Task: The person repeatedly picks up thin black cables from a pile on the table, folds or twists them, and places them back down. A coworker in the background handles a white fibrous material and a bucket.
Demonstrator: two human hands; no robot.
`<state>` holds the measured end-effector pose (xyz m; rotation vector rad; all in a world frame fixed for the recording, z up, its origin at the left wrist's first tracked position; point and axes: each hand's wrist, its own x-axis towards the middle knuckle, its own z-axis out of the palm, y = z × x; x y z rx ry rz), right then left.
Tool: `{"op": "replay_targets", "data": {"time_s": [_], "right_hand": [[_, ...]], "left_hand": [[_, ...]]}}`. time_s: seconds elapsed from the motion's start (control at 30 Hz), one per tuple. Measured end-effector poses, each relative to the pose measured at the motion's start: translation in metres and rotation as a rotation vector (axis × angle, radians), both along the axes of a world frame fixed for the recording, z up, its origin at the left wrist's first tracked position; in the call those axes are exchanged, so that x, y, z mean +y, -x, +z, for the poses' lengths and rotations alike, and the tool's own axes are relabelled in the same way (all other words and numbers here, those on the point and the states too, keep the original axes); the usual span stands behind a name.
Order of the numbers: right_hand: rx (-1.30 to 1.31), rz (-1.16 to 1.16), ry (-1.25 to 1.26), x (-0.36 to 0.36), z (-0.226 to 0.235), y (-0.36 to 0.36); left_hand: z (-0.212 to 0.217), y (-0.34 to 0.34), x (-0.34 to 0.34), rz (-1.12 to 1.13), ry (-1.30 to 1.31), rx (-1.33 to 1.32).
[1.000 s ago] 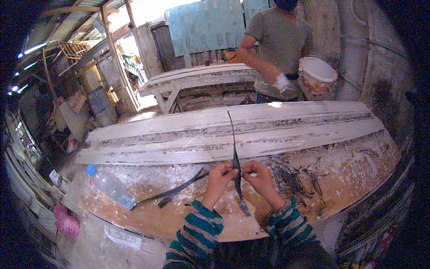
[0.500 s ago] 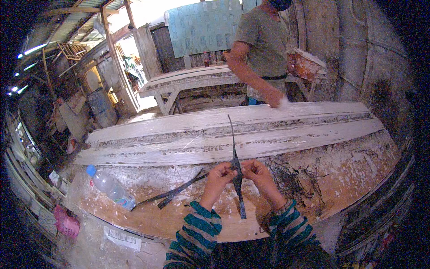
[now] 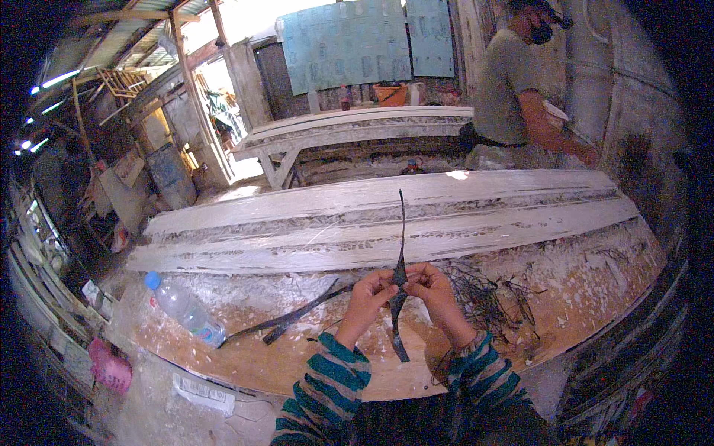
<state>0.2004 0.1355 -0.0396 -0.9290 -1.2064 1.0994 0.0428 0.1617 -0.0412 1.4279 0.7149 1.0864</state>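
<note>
1. Head view, background: a cluttered workshop; a wooden worktable (image 3: pixel 364 383), speckled white, spans the foreground, with long whitish boards (image 3: pixel 446 195) along its far side. Beyond the worktable stand a bench (image 3: pixel 357 119) and, to its right, a co-worker (image 3: pixel 500 93).
2. Head view, hands: both forearms, in striped sleeves, reach in over the worktable's near edge. The left hand (image 3: pixel 370 294) and right hand (image 3: pixel 434 292) nearly meet above its middle, fingers bent, each pinching one dark strip (image 3: pixel 398 316) between thumb and fingers.
3. Head view, strip: it runs between the two hands, one thin end pointing toward the worktable's far side, the other toward its near edge.
4. Head view, worktable top: crossed dark strips (image 3: pixel 294 320) and a bottle (image 3: pixel 186 312) lie on its left part, a dark tangle (image 3: pixel 502 297) on its right.
</note>
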Motion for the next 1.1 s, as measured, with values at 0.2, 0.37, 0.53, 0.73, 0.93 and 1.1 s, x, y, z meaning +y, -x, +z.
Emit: {"op": "replay_targets", "data": {"time_s": [0.2, 0.37, 0.53, 0.73, 0.93, 1.1], "right_hand": [[0.2, 0.115, 0.082, 0.0, 0.001, 0.004], [0.209, 0.106, 0.086, -0.002, 0.001, 0.004], [0.002, 0.069, 0.075, -0.002, 0.0, 0.005], [-0.061, 0.102, 0.061, -0.005, 0.0, 0.01], [-0.096, 0.102, 0.062, -0.003, 0.0, 0.003], [-0.001, 0.094, 0.081, -0.005, 0.003, 0.003]], "left_hand": [[-0.004, -0.001, 0.005, 0.025, -0.094, -0.012], [-0.005, -0.003, 0.004, 0.069, -0.076, -0.006], [-0.002, -0.002, 0.002, 0.123, -0.127, 0.063], [-0.001, -0.003, 0.001, 0.221, -0.228, 0.138], [0.003, -0.004, -0.001, 0.229, -0.2, 0.091], [0.008, -0.004, -0.004, 0.256, -0.148, 0.037]]}}
